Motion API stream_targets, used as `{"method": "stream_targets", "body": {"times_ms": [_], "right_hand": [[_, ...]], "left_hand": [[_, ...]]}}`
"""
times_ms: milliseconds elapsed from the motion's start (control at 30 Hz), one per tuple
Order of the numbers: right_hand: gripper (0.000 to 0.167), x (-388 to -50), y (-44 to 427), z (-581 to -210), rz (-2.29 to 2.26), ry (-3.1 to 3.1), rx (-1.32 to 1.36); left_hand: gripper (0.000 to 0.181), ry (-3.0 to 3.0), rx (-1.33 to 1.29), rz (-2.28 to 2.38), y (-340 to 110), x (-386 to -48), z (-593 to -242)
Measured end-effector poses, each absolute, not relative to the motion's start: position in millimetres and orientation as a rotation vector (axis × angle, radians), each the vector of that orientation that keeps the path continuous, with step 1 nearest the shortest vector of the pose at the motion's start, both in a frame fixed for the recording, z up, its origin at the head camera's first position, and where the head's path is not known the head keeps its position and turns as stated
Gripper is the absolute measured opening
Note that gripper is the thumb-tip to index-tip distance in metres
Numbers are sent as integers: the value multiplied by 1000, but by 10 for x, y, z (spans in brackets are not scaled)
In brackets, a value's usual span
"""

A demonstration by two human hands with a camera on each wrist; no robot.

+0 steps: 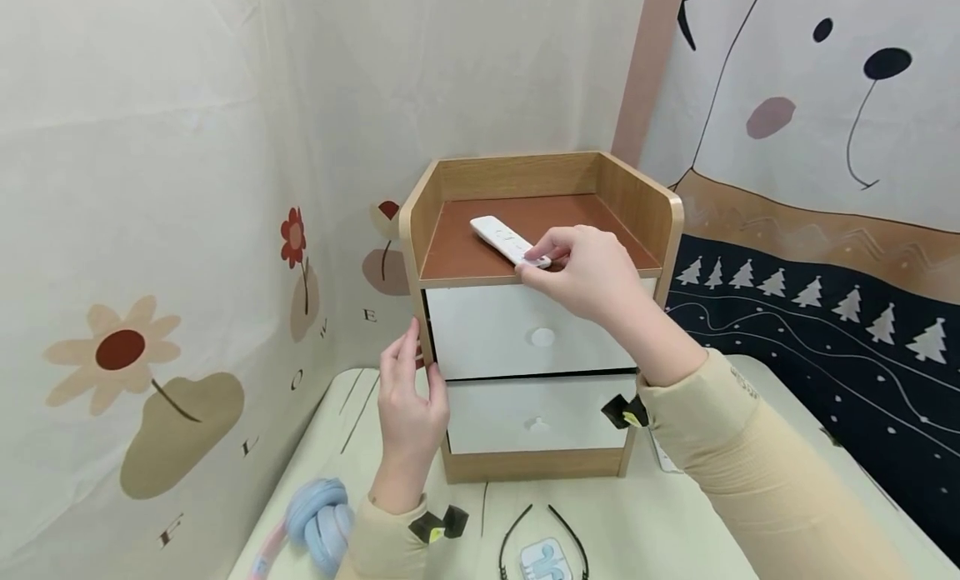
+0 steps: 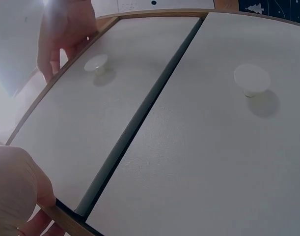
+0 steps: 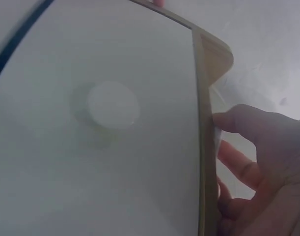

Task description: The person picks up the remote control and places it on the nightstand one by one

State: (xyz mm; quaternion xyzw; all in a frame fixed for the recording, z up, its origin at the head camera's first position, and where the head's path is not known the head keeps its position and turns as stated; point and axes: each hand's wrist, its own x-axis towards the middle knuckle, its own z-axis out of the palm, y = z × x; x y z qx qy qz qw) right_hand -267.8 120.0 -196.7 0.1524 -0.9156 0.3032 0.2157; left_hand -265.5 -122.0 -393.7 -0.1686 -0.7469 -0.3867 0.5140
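A small wooden cabinet (image 1: 536, 467) with two white drawers stands on the covered table. On its brown open top lies a white remote control (image 1: 501, 237), its near end pinched between the thumb and fingers of my right hand (image 1: 592, 272). The upper drawer (image 1: 487, 330) and the lower drawer (image 1: 495, 417) each carry a round white knob. At the cabinet's left side, my left hand (image 1: 411, 413) rests with its fingers extended along the edge. The left wrist view shows that left hand (image 2: 17, 189) touching the cabinet's side edge.
In front of the cabinet lie a black headband (image 1: 577, 540) and a clear case with blue earphones (image 1: 545, 559). A blue knotted plush item (image 1: 321, 522) is at front left. Printed curtains (image 1: 187, 188) hang behind and to the left. Something white and flat (image 1: 663, 455) lies right of the cabinet.
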Motion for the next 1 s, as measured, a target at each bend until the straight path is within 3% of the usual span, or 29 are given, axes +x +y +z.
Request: {"method": "stream_targets", "body": {"times_ms": [633, 1000], "right_hand": [[18, -3085, 911, -1700, 767, -2725, 350], [22, -3248, 767, -1672, 617, -2752, 456]], "left_hand": [[73, -1773, -436, -906, -1207, -2649, -3927], [70, -1785, -423, -908, -1204, -2614, -3926]]}}
